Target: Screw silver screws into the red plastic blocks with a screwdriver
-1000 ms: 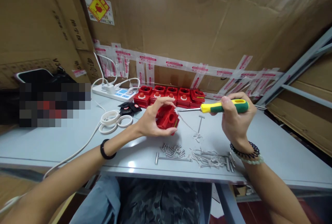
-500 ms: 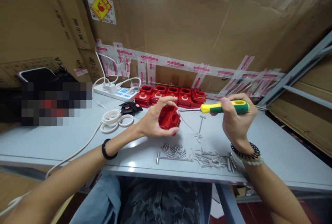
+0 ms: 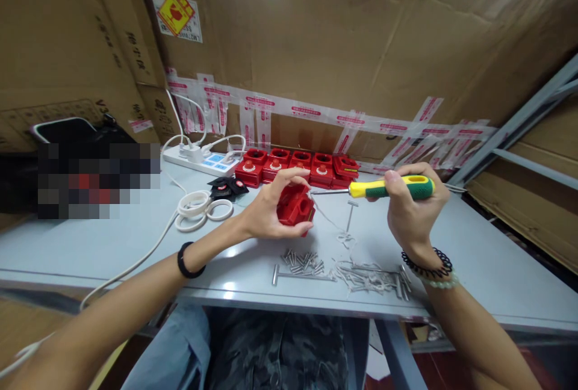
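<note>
The left hand (image 3: 266, 212) is closed around a red plastic housing (image 3: 295, 208), thumb under it and fingers arched over its top, holding it just above the middle of the surface (image 3: 112, 239) with its open side turned toward the right. The right hand (image 3: 413, 206) is wrapped in a full grip on the yellow-and-green handle of a screwdriver (image 3: 391, 187), whose thin shaft runs level to the left and ends at the housing's right face.

To drive well here, the shaft should stay in line with the screw's axis, and the left hand should brace the housing firmly so it cannot twist; steady push along the shaft would keep the tip from slipping out of the head.

Just below the housing, near the front edge, lies a heap of small screws (image 3: 301, 262) beside a long metal pin (image 3: 300, 276) and a tangle of thin metal pieces (image 3: 372, 277). Toward the back edge stands a row of red housings (image 3: 298, 167), with a white power strip (image 3: 198, 161) at the left of them, black parts (image 3: 226, 186) and tape rolls (image 3: 198, 206) in front. Taped cardboard (image 3: 338, 47) walls the back.
</note>
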Available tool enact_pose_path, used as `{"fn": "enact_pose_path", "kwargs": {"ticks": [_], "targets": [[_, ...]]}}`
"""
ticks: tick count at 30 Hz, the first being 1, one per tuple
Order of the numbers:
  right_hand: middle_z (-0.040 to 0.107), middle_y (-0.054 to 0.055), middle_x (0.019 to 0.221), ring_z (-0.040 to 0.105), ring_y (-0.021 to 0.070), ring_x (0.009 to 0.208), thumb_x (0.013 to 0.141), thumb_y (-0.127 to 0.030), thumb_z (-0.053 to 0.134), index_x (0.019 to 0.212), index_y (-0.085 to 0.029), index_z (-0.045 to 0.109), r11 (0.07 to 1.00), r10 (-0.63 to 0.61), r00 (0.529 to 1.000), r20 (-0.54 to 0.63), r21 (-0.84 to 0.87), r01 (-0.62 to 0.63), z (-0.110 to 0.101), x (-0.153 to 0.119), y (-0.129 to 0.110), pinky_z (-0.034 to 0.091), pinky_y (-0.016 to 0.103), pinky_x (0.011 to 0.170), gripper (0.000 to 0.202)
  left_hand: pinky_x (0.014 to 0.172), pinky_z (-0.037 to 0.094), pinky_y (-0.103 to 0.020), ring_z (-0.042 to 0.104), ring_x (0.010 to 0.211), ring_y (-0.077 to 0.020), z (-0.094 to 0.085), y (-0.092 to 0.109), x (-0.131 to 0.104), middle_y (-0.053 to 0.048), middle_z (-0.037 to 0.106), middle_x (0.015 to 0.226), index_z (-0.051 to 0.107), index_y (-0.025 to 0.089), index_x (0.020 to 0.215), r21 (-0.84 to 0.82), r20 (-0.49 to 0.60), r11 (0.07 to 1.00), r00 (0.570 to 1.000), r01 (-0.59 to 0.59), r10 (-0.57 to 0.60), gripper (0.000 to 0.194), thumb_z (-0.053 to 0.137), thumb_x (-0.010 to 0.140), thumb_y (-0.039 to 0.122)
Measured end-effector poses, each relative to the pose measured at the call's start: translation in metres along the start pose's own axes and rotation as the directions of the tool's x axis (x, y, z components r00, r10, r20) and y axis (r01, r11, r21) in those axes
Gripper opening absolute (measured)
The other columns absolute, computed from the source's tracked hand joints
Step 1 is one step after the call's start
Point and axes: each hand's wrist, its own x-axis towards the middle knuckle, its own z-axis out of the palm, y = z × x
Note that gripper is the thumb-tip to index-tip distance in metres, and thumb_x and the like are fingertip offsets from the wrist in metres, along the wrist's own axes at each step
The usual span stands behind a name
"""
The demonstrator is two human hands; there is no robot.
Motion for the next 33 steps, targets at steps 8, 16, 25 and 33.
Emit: {"fn": "enact_pose_path", "kwargs": {"ticks": [8,16,25,33], "targets": [[0.057,-0.002,0.062,0.053,0.0135,0.055,0.076,-0.035,0.063,0.069,-0.022,0.057,0.959,-0.221,0.975,-0.025,-0.188,0.212,0.002,-0.005,-0.006,0.04,0.03,0.052,0.016,0.082,0.055,-0.035,0.062,0.092,-0.02,0.002,-0.001,-0.002,-0.008,0.057,0.109,0.033,0.023,0.133,0.027,0.004,0.999,0.999,0.031,-0.032,0.081,0.076,0.065,0.03],[0.052,-0.001,0.065,0.051,0.0157,0.052,0.075,-0.047,0.05,0.089,-0.024,0.053,0.982,-0.184,0.974,0.13,0.058,0.178,-0.005,0.001,0.003,0.035,0.029,0.043,0.027,0.08,0.056,-0.035,0.062,0.094,-0.0203,0.001,-0.001,-0.002,-0.007,0.057,0.108,0.033,0.023,0.133,0.035,-0.001,0.998,0.998,0.058,-0.058,0.079,0.075,0.066,0.029],[0.047,-0.004,0.053,0.043,0.0089,0.04,0.09,-0.041,0.05,0.076,-0.021,0.06,0.972,-0.121,0.981,0.149,-0.182,0.148,-0.008,-0.001,-0.007,0.033,0.026,0.039,0.026,0.082,0.054,-0.035,0.062,0.093,-0.019,0.001,-0.001,-0.003,-0.007,0.058,0.108,0.033,0.023,0.132,0.058,0.011,0.996,0.998,0.069,-0.069,0.077,0.074,0.067,0.029],[0.061,-0.005,0.059,0.056,0.0131,0.047,0.086,-0.04,0.056,0.107,-0.023,0.053,0.997,0.045,0.836,0.547,-0.071,-0.008,-0.024,0.012,-0.013,0.047,0.027,0.046,0.028,0.085,0.054,-0.036,0.062,0.097,-0.0202,-0.004,-0.006,-0.004,-0.007,0.059,0.108,0.035,0.021,0.132,0.113,-0.024,0.99,0.996,0.09,-0.088,0.076,0.073,0.066,0.029]]}}
